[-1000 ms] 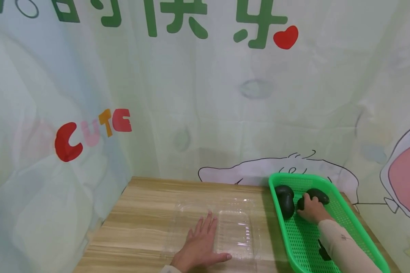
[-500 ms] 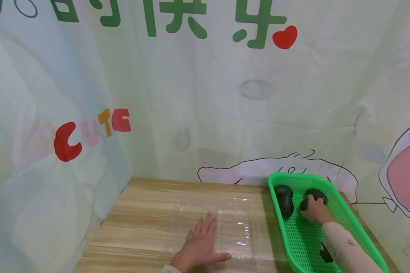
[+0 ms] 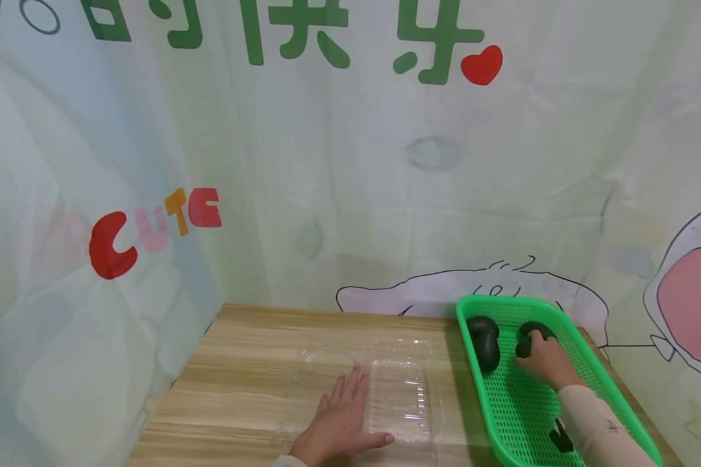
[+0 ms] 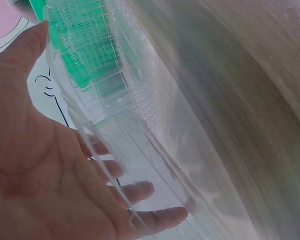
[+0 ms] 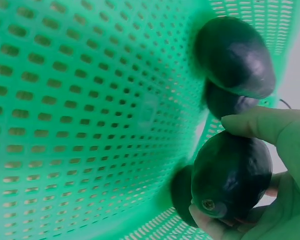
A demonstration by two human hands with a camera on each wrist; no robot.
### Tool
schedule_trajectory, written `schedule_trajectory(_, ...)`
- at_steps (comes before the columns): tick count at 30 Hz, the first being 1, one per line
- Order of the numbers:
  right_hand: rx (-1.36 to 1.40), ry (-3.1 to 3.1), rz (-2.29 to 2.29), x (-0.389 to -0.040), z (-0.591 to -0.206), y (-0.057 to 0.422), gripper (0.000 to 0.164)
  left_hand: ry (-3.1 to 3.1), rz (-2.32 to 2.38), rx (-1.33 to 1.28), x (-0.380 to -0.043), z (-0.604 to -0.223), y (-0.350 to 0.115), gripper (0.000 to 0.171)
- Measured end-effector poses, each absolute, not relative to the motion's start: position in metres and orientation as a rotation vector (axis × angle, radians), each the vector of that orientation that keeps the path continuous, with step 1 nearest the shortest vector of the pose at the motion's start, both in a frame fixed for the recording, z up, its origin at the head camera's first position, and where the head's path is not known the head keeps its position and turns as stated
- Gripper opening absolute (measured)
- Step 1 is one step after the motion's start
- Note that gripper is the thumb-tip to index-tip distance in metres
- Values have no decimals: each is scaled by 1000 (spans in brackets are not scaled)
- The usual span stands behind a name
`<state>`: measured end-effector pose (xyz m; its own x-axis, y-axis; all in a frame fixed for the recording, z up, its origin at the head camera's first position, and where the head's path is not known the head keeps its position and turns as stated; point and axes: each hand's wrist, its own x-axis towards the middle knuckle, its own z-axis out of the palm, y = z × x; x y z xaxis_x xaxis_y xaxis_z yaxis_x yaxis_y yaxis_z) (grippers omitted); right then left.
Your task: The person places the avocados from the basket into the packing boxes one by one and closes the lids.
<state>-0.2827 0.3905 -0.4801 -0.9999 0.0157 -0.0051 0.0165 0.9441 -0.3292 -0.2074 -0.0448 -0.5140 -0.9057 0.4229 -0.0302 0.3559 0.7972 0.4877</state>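
In the head view, my left hand lies with fingers spread on a clear plastic tray on the table. The left wrist view shows straight fingers seen through the clear plastic. Inside the green basket, my right hand grips a dark avocado between thumb and fingers, its stem scar showing. Another avocado sits behind the held one, partly covered. Two more dark avocados lie together along the basket's left side, one partly over the other.
The wooden table meets a printed cloth backdrop at the back and left. The basket's raised rim stands to the right of the tray. A small dark item shows beside the right sleeve, its kind unclear.
My right hand has shifted slightly to the right in the basket, with the avocado still in its grip. The left hand stays on the tray.
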Motion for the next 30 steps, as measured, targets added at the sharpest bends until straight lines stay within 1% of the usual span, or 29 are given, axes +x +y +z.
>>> schedule_trajectory(10,52,3135,-594,-275,-467,385,74,2848,756,625,-209,-515,-46,120)
schedule_trajectory(24,123,3105,-728,-254,-452,376,82,2852,758,637,-208,-512,-46,119)
schedule_trajectory(30,94,3132,-740,-249,-449,377,80,2844,770,634,-208,-514,-46,119)
